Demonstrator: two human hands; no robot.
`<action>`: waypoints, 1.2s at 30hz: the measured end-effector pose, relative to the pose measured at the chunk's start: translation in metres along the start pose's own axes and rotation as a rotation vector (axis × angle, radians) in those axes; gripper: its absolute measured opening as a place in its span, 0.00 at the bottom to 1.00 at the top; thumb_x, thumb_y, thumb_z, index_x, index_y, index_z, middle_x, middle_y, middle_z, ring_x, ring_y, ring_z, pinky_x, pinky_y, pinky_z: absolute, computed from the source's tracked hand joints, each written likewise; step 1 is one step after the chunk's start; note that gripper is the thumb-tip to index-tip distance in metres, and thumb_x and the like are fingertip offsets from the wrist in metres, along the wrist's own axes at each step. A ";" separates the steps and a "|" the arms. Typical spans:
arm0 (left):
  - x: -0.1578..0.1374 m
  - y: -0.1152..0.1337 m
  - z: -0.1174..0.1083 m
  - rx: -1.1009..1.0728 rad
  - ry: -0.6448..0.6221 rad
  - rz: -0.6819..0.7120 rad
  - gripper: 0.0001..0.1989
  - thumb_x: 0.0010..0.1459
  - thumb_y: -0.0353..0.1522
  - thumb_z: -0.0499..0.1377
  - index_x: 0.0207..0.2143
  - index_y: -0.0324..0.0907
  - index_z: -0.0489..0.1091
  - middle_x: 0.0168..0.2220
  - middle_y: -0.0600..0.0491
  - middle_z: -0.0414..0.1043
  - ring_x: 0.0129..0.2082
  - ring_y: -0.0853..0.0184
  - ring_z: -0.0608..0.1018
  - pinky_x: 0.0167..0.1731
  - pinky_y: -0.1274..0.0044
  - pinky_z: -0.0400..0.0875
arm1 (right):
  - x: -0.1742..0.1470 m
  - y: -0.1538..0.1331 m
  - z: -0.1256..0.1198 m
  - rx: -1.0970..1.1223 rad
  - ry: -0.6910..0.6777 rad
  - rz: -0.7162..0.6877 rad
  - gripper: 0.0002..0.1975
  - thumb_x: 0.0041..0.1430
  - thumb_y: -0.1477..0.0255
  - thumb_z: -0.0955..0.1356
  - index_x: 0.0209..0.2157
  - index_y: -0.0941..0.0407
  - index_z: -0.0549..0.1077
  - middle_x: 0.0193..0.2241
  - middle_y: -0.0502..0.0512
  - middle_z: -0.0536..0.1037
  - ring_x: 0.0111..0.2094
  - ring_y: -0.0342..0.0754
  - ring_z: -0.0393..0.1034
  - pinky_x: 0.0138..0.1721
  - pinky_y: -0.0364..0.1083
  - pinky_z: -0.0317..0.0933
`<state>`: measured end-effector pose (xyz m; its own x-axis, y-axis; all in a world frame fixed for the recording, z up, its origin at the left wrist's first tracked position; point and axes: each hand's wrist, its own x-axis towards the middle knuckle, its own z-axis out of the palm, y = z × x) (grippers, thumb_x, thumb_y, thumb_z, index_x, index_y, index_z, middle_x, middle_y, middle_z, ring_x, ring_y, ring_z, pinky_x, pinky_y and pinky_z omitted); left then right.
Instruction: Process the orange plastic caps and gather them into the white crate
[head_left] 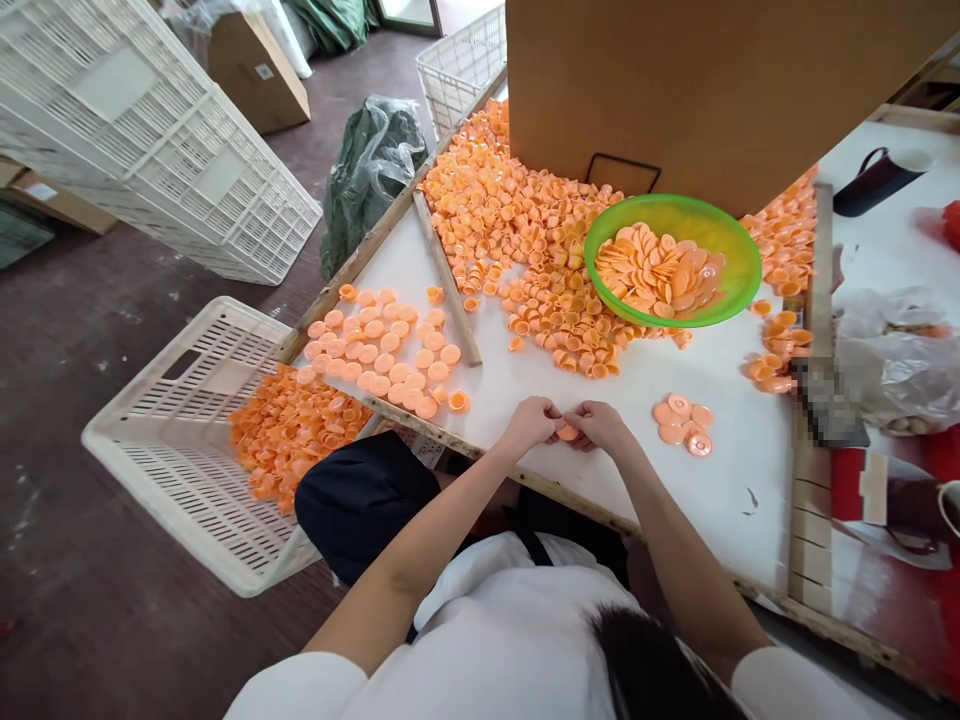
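Near the front edge of the white table, my left hand (pixel 535 422) and my right hand (pixel 598 424) meet with fingertips pinched on one small orange plastic piece (pixel 568 432). Its full shape is partly covered by my fingers. A few flat orange discs (pixel 679 425) lie to the right of my right hand. Left of my left hand, many orange round pieces (pixel 390 350) are spread out flat, with some cup-shaped ones (pixel 459 401) among them. Beyond my hands a heap of orange cups (pixel 525 230) covers the back of the table, and a green bowl (pixel 750 290) holds flat orange discs.
A wooden strip (pixel 448 280) divides the table at the left. A big cardboard box (pixel 675 90) stands at the back. Beside my left leg, a white crate (pixel 180 500) holds orange cups. Stacked white crates (pixel 150 150) stand at upper left. A dark mug (pixel 881 182) lies at right.
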<state>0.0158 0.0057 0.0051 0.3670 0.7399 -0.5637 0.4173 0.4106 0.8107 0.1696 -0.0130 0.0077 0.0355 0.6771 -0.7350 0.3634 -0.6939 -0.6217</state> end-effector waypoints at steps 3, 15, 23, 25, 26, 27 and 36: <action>-0.001 0.001 -0.001 0.017 0.008 0.015 0.06 0.49 0.31 0.61 0.27 0.37 0.67 0.23 0.51 0.72 0.22 0.68 0.76 0.23 0.77 0.72 | -0.004 0.003 0.001 -0.014 0.027 -0.054 0.12 0.51 0.61 0.69 0.28 0.55 0.66 0.18 0.53 0.76 0.20 0.48 0.72 0.21 0.45 0.65; -0.003 0.003 0.001 0.157 0.086 0.141 0.06 0.54 0.29 0.56 0.35 0.39 0.68 0.23 0.55 0.71 0.20 0.72 0.72 0.24 0.80 0.68 | -0.021 0.005 0.016 -0.266 0.245 -0.290 0.12 0.50 0.63 0.68 0.34 0.54 0.66 0.23 0.49 0.75 0.23 0.44 0.68 0.26 0.43 0.56; -0.062 -0.018 -0.099 0.821 0.626 0.121 0.13 0.56 0.26 0.51 0.41 0.42 0.72 0.42 0.46 0.70 0.36 0.64 0.75 0.37 0.74 0.67 | -0.040 0.046 -0.065 -0.225 0.697 -0.341 0.14 0.51 0.60 0.66 0.36 0.55 0.71 0.33 0.56 0.75 0.31 0.48 0.68 0.34 0.47 0.59; -0.073 -0.019 -0.119 0.894 0.750 0.094 0.14 0.56 0.27 0.52 0.44 0.41 0.71 0.44 0.45 0.67 0.37 0.62 0.74 0.37 0.73 0.68 | -0.038 0.060 -0.091 -0.321 0.865 -0.309 0.16 0.52 0.61 0.66 0.40 0.55 0.72 0.39 0.60 0.74 0.37 0.52 0.67 0.36 0.49 0.58; -0.075 -0.017 -0.124 0.902 0.795 0.108 0.14 0.57 0.28 0.52 0.45 0.42 0.70 0.45 0.45 0.66 0.37 0.62 0.74 0.38 0.73 0.68 | -0.035 0.065 -0.100 -0.368 0.916 -0.291 0.18 0.53 0.62 0.65 0.43 0.55 0.71 0.42 0.62 0.73 0.40 0.54 0.65 0.37 0.50 0.58; -0.074 -0.013 -0.124 0.895 0.819 0.142 0.14 0.57 0.28 0.53 0.45 0.42 0.70 0.45 0.45 0.65 0.38 0.62 0.74 0.38 0.73 0.68 | -0.032 0.069 -0.107 -0.407 0.939 -0.273 0.19 0.53 0.62 0.64 0.46 0.54 0.71 0.44 0.62 0.72 0.42 0.56 0.63 0.38 0.51 0.57; 0.025 0.039 -0.042 0.626 0.551 0.508 0.14 0.57 0.34 0.56 0.46 0.42 0.67 0.44 0.48 0.64 0.38 0.66 0.73 0.39 0.73 0.70 | -0.011 0.078 -0.114 -0.341 0.928 -0.276 0.18 0.49 0.66 0.66 0.43 0.54 0.74 0.41 0.60 0.70 0.42 0.55 0.63 0.38 0.50 0.58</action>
<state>0.0061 0.0624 0.0289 0.2511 0.9615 0.1117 0.7413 -0.2653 0.6165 0.3041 -0.0465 -0.0020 0.5642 0.8255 0.0114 0.7081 -0.4768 -0.5209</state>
